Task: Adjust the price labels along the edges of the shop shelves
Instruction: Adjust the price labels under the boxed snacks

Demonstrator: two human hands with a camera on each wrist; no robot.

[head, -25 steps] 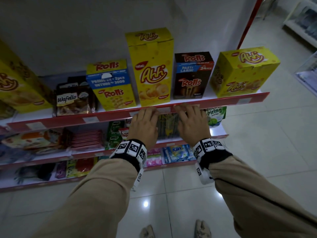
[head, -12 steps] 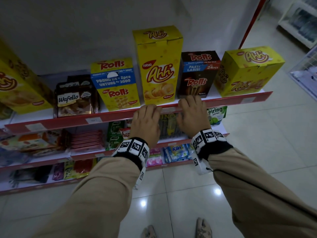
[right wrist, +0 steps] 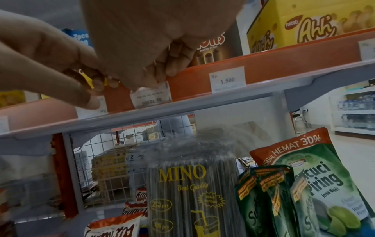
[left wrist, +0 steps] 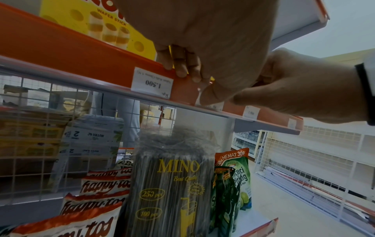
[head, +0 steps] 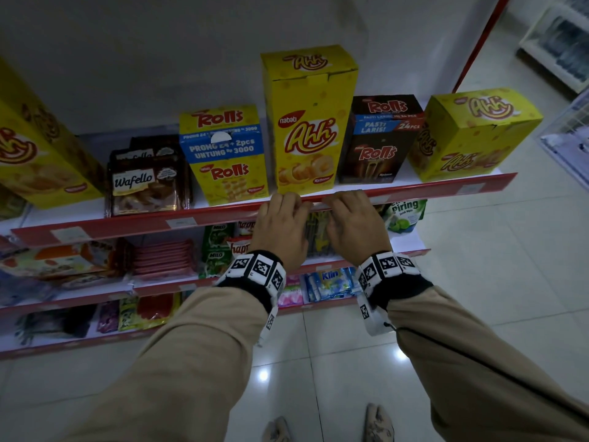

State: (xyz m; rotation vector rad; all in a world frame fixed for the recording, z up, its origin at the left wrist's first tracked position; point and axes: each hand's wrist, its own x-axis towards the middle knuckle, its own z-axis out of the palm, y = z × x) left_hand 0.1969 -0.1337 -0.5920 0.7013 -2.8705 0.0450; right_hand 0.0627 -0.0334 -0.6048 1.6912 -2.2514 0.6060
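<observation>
A red label strip (head: 223, 215) runs along the top shelf's front edge and holds several white price labels. My left hand (head: 285, 202) and right hand (head: 349, 200) sit side by side on it, below the tall yellow Ahh box (head: 306, 122). The left hand's (left wrist: 194, 81) fingers hook over the strip's top edge, and its thumb (right wrist: 89, 99) presses a white label (right wrist: 97, 109) against the front. The right hand (right wrist: 160, 78) grips the strip the same way, over an upside-down label (right wrist: 151, 96). A "1.500" label (right wrist: 228, 79) sits just right of it, and another (left wrist: 152, 85) left of my left hand.
Snack boxes crowd the top shelf: Rolls (head: 226, 154), dark Rolls (head: 379, 138), a tilted Ahh box (head: 471, 132) and Wafello packs (head: 146, 183). Below stand a Mino straw pack (left wrist: 172, 184), Happy Tos bags (left wrist: 101, 184) and green dish-soap pouches (right wrist: 316, 184). Tiled floor (head: 478, 282) lies to the right.
Both hands stay at the same spot on the strip. The right hand's fingers, stretched over the shelf edge half a second ago, have drawn back to the strip's top edge.
</observation>
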